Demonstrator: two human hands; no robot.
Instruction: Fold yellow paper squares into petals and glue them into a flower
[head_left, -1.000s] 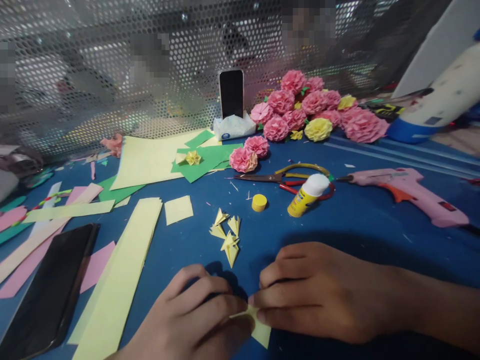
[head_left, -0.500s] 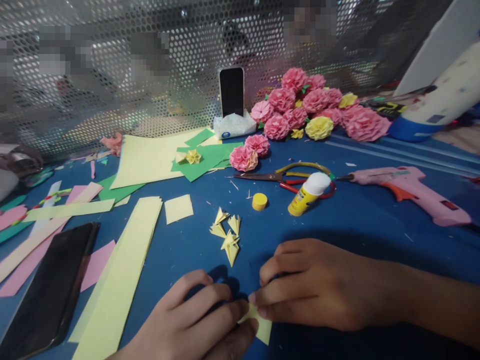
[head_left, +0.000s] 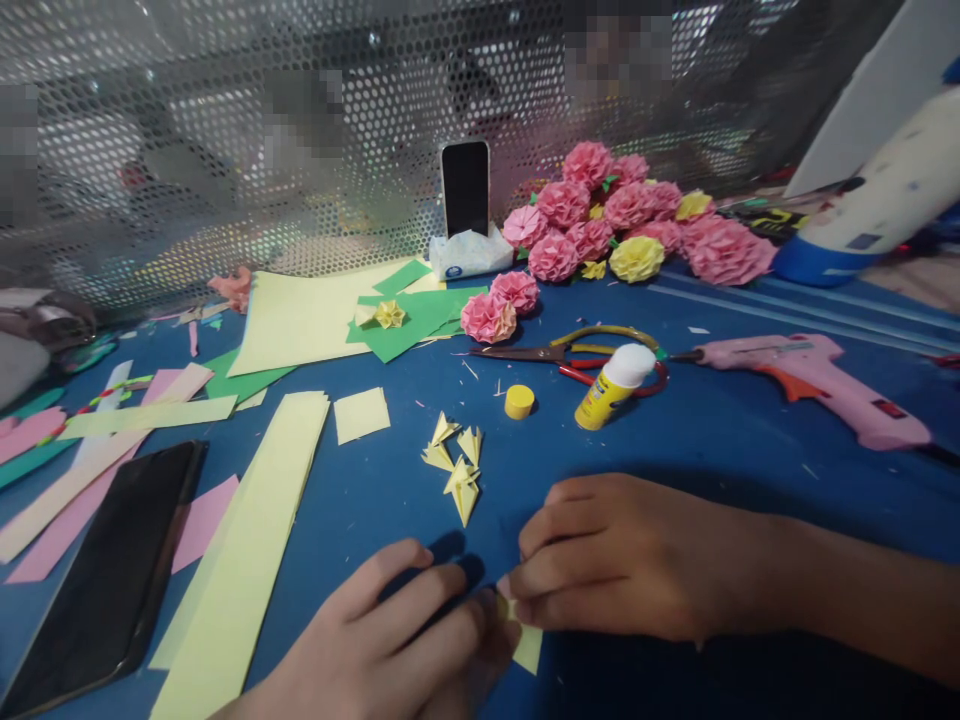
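Between my two hands at the bottom centre is a small piece of pale yellow paper (head_left: 529, 648), largely covered by fingers. My left hand (head_left: 416, 630) pinches its left side, and my right hand (head_left: 600, 560) grips its upper edge with the fingertips. Just beyond the hands lie several folded yellow paper pieces (head_left: 462, 480). A square stack of yellow paper (head_left: 361, 415) rests to their left. A yellow cap (head_left: 519, 402) and an uncapped glue stick (head_left: 611, 390), standing tilted in view, are past my right hand.
Scissors (head_left: 525, 352) and a pink glue gun (head_left: 817, 380) lie behind the glue stick. Pink paper flowers (head_left: 555, 254) are heaped at the back beside a propped phone (head_left: 465, 190). Yellow strips (head_left: 255, 540) and a dark phone (head_left: 112, 570) occupy the left. A perforated metal panel (head_left: 360, 150) closes the back.
The left fingers have shifted slightly over the yellow paper, so less of it shows. My right hand stays nearly in place, and the view has moved a little.
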